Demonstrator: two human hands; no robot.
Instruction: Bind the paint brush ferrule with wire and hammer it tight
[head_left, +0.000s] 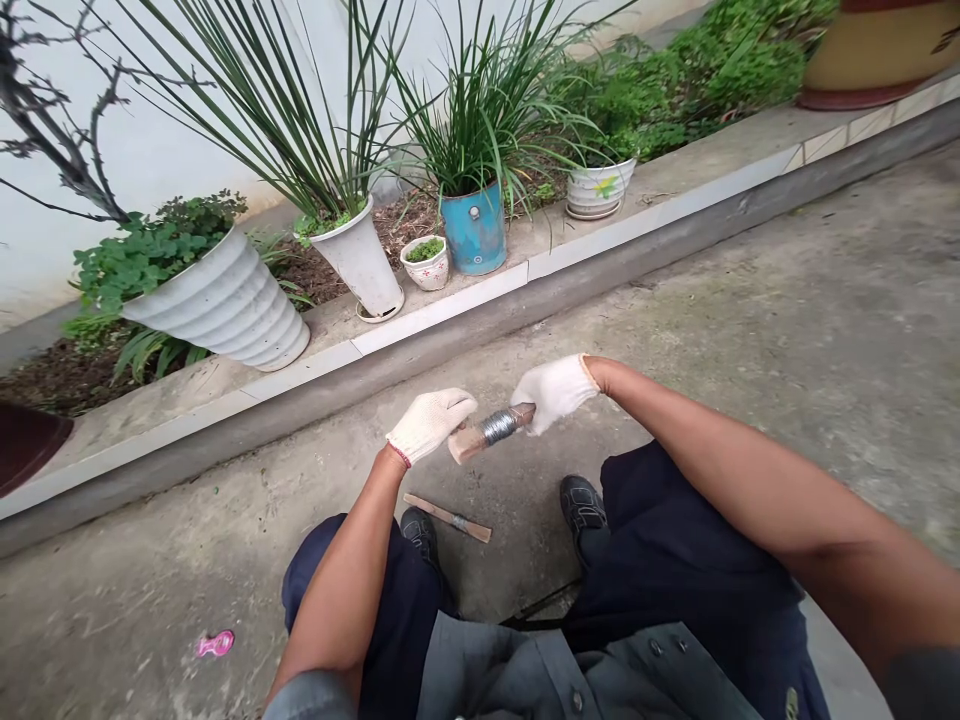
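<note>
A short piece of wood (469,443) with silvery wire (499,425) wound round its middle is held level above the concrete. My right hand (553,390), in a white knit glove, closes round its right end. Beside the left end, my left hand (433,422), gloved too, has its fingers curled and pressed together. Whatever is between those fingers, perhaps a wire end, is too small to make out. Below, on the ground by my left shoe, lies a thinner wooden stick (442,514) with a dark wrapping near one end.
A low tiled ledge (442,315) runs across in front. On it stand a ribbed white pot (232,305), a tall white pot (364,265), a small pot (427,270), a blue bucket (476,230) and a white bowl planter (600,190). A pink item (216,643) lies on the ground.
</note>
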